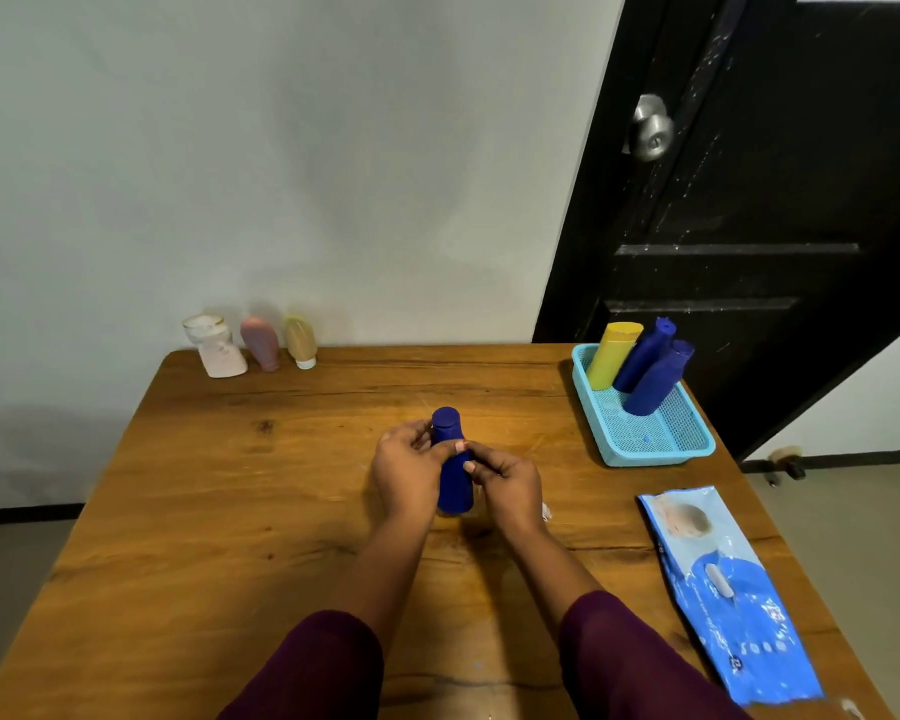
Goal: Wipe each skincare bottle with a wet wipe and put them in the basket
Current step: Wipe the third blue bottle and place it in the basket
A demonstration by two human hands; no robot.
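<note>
1. The left hand (406, 459) and the right hand (505, 483) are both gripping the blue bottle (453, 480), fingers curled around it, near the middle of the tabletop (230, 511).
2. A white scrap, probably the wipe (545, 511), is showing beside the right hand, so I judge the wiping is going on.
3. Next, the bottle is needing a free spot in the basket (645, 457) at the far right corner.

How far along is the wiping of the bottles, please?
Done: a yellow bottle and two blue bottles sit in the basket. In hand: the left hand and right hand grip a third blue bottle mid-table. Left: three pale bottles by the wall.
</note>
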